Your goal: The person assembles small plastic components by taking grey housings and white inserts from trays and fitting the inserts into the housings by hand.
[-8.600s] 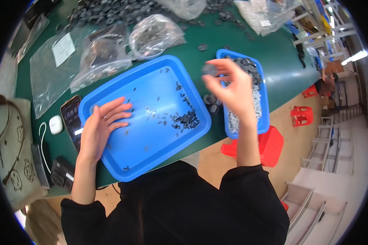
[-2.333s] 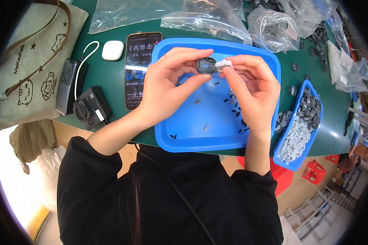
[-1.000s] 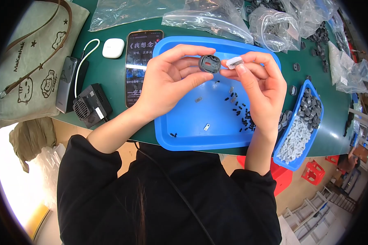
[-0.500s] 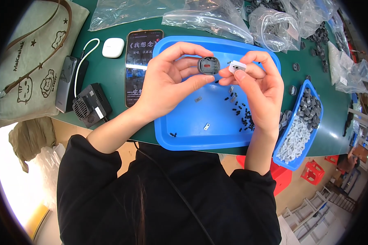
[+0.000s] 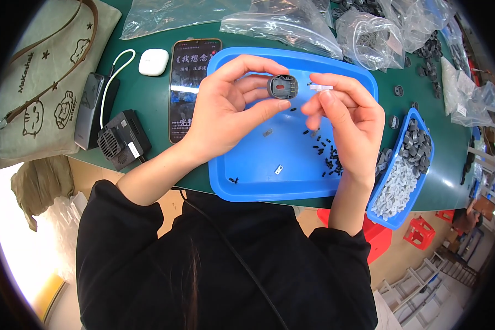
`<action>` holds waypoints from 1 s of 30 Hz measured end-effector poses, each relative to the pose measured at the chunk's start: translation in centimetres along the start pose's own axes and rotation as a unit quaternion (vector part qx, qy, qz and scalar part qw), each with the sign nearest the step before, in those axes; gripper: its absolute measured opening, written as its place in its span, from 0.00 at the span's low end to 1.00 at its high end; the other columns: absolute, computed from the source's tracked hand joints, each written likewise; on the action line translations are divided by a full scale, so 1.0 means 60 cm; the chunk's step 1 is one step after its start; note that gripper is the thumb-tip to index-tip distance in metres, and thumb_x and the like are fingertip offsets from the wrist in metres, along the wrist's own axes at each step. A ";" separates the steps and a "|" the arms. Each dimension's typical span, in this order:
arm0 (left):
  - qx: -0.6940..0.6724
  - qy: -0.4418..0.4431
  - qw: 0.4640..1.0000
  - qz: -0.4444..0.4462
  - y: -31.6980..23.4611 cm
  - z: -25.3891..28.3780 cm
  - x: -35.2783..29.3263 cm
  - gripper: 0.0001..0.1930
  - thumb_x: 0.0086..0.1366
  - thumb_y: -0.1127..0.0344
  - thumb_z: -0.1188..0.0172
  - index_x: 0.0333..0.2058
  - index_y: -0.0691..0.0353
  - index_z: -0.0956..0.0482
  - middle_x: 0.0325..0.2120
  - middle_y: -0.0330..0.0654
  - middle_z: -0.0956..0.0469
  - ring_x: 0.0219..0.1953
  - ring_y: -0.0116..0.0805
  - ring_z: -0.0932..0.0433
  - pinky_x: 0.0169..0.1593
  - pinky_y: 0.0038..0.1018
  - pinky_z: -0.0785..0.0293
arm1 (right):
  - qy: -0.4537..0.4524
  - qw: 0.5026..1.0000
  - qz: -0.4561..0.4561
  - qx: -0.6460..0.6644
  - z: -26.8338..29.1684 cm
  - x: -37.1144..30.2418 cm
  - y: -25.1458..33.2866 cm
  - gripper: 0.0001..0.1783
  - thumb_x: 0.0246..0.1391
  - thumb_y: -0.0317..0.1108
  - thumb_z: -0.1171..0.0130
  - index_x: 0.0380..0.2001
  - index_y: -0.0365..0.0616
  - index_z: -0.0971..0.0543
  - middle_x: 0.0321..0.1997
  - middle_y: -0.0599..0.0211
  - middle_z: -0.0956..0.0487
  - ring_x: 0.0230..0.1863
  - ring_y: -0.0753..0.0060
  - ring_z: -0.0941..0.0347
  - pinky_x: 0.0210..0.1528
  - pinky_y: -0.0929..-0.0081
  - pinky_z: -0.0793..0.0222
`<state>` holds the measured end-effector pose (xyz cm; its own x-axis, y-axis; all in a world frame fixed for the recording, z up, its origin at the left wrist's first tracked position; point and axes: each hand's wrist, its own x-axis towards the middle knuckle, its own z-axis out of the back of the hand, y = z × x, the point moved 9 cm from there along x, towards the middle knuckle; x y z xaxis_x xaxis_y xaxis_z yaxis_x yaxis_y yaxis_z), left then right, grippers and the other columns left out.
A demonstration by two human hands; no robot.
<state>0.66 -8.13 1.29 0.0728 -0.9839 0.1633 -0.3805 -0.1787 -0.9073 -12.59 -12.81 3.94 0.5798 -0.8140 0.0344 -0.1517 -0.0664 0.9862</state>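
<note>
Between thumb and fingers, my left hand [image 5: 225, 102] grips a dark grey oval plastic housing [image 5: 282, 87], its hollow side showing. My right hand [image 5: 349, 110] pinches a small white plastic piece [image 5: 320, 87] with a dark bit at its left end. The two parts are a short gap apart, both above a blue tray [image 5: 247, 190]. On the tray's floor, small black pieces [image 5: 332, 159] lie scattered near my right wrist. A light flat piece with holes [image 5: 279, 170] lies toward the tray's near side, and another [image 5: 267, 132] lies farther back.
A smaller blue tray [image 5: 376, 213] at the right holds white pieces and dark grey parts. Clear plastic bags [image 5: 283, 30] lie along the back. At the left are a phone [image 5: 182, 99], a white case [image 5: 153, 62], a black device [image 5: 124, 140] and a cloth bag [image 5: 55, 82].
My right hand has turned the white piece from face-on to edge-on and its fingers have shifted. The left hand and the grey housing have barely moved.
</note>
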 end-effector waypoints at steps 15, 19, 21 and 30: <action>0.028 -0.002 0.999 -0.025 -0.004 0.000 -0.002 0.18 0.54 0.84 0.41 0.45 0.69 0.31 0.45 0.44 0.29 0.46 0.33 0.26 0.52 0.28 0.28 | -0.003 1.000 -0.011 0.003 -0.011 0.001 -0.010 0.16 0.55 0.23 0.49 0.48 0.32 0.28 0.36 0.59 0.22 0.34 0.74 0.24 0.39 0.78 0.27; 0.047 0.004 0.998 -0.042 -0.008 -0.001 -0.001 0.18 0.53 0.83 0.41 0.44 0.69 0.31 0.45 0.44 0.29 0.46 0.33 0.25 0.53 0.29 0.28 | 0.001 0.996 0.021 -0.082 -0.011 -0.002 0.002 0.17 0.54 0.20 0.49 0.48 0.32 0.29 0.36 0.58 0.22 0.36 0.73 0.24 0.43 0.79 0.29; 0.049 0.005 0.998 -0.042 -0.007 -0.001 -0.001 0.19 0.54 0.83 0.41 0.45 0.69 0.30 0.45 0.44 0.29 0.47 0.34 0.26 0.53 0.29 0.28 | -0.021 0.994 0.023 -0.101 -0.008 -0.002 0.001 0.15 0.53 0.19 0.48 0.46 0.33 0.28 0.36 0.59 0.22 0.38 0.73 0.24 0.44 0.79 0.29; -0.043 0.047 0.992 0.108 0.027 -0.013 0.001 0.21 0.57 0.81 0.44 0.51 0.69 0.32 0.46 0.46 0.30 0.48 0.34 0.27 0.52 0.30 0.28 | -0.049 0.989 0.099 -0.104 -0.001 0.000 0.014 0.11 0.47 0.20 0.40 0.36 0.36 0.25 0.40 0.59 0.23 0.44 0.70 0.25 0.48 0.76 0.29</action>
<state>-0.66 -8.45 0.14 -0.1039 -0.9946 0.0078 -0.4551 0.0405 -0.8895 -12.66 -12.80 4.80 0.4743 -0.8515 0.2236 -0.0807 0.2109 0.9742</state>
